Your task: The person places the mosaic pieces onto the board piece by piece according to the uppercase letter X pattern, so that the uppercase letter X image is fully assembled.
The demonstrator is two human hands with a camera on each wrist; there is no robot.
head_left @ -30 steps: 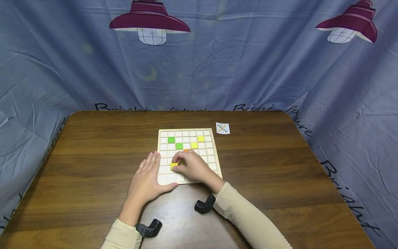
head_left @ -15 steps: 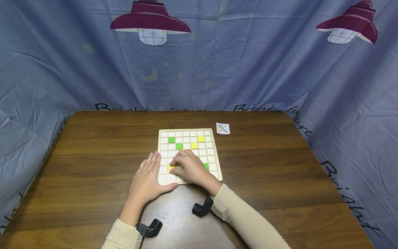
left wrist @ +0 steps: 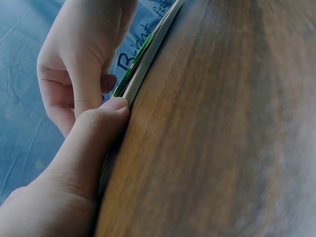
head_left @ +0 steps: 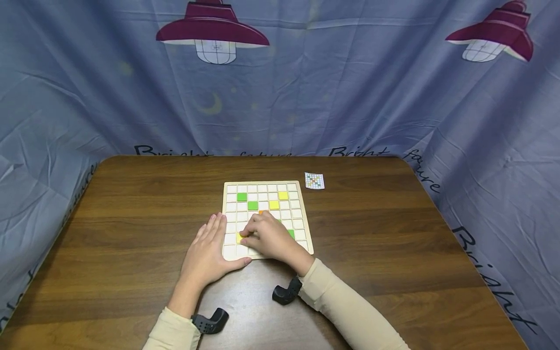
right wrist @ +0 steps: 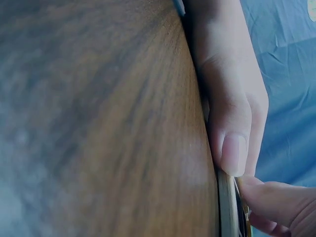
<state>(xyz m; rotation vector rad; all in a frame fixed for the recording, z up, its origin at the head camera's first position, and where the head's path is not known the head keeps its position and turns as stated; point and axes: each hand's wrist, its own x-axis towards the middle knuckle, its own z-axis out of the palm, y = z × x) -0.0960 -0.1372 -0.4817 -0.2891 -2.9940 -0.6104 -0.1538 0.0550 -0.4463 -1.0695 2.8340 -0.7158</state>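
A square wooden grid board [head_left: 298, 224] with white cells lies flat on the table. My left hand [head_left: 206, 250] rests along its left side, fingers straight, with the thumb at the near edge; the left wrist view shows that thumb [left wrist: 91, 133] against the board's rim. Over the lower part of the board, my right hand [head_left: 273, 236] has thumb and curled index finger at a yellow tile [head_left: 238, 238], pinching it in a lower-left cell and covering part of it. Green tiles [head_left: 242, 197], other yellow tiles [head_left: 283, 195] and a partly hidden orange tile [head_left: 261, 212] sit in a crossing diagonal pattern.
A small printed pattern card [head_left: 314, 181] lies beyond the board's upper right corner. The wooden table [head_left: 385, 233] extends widely on both sides. Behind it hangs a blue curtain [head_left: 288, 97] with printed lamps.
The right hand has brought the yellow tile slightly left and down into a lower-left cell, and its fingertips now cover more of it. My left hand has stayed in place.
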